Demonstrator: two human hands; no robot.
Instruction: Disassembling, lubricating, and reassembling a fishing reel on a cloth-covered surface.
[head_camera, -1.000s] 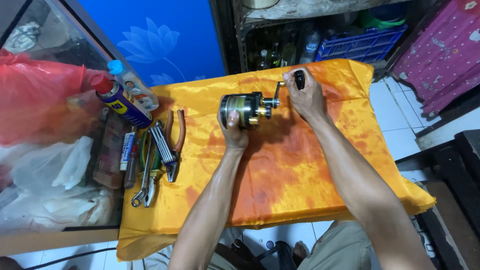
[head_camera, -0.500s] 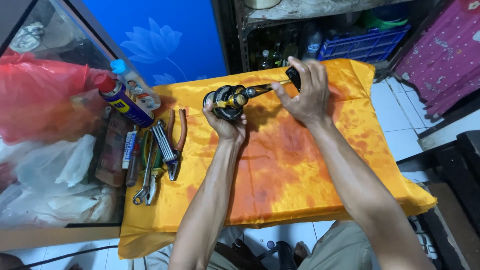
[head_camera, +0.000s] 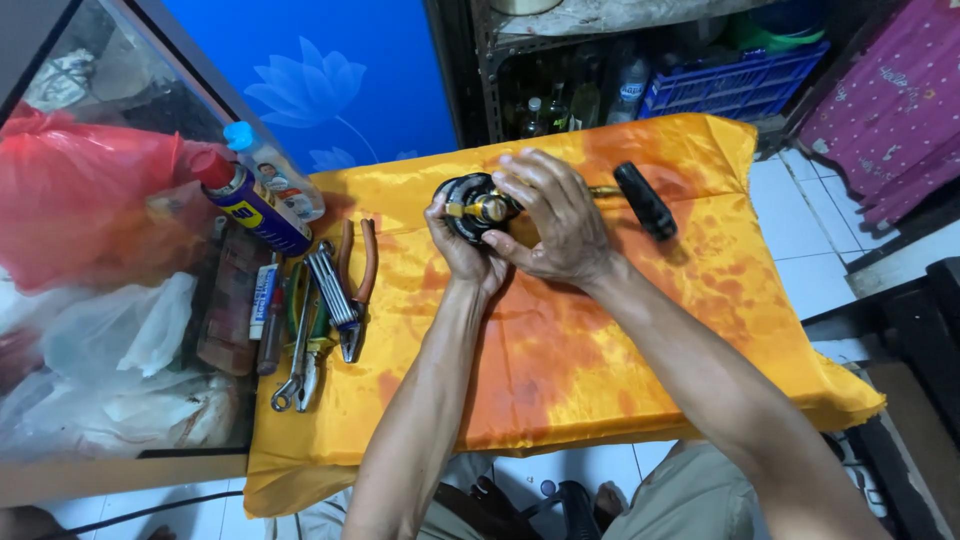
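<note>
Left hand (head_camera: 462, 252) cups the reel (head_camera: 470, 205) from below, fingers curled shut round its dark body, holding it just above the orange cloth (head_camera: 600, 370). Right hand (head_camera: 550, 222) lies over the reel's top, fingers half closed, fingertips pinching at the brass fitting (head_camera: 490, 208) on its side. The reel looks to be metal, compact and probably fairly heavy for its bulk, stiff, perhaps greasy and so slippery; the body seems the safe place to grip, not the thin crank. Its black handle knob (head_camera: 644, 200) sticks out to the right. Left of the hands lie pliers (head_camera: 356, 285) and wrenches (head_camera: 297, 365); farther off, a spray can (head_camera: 245, 203).
</note>
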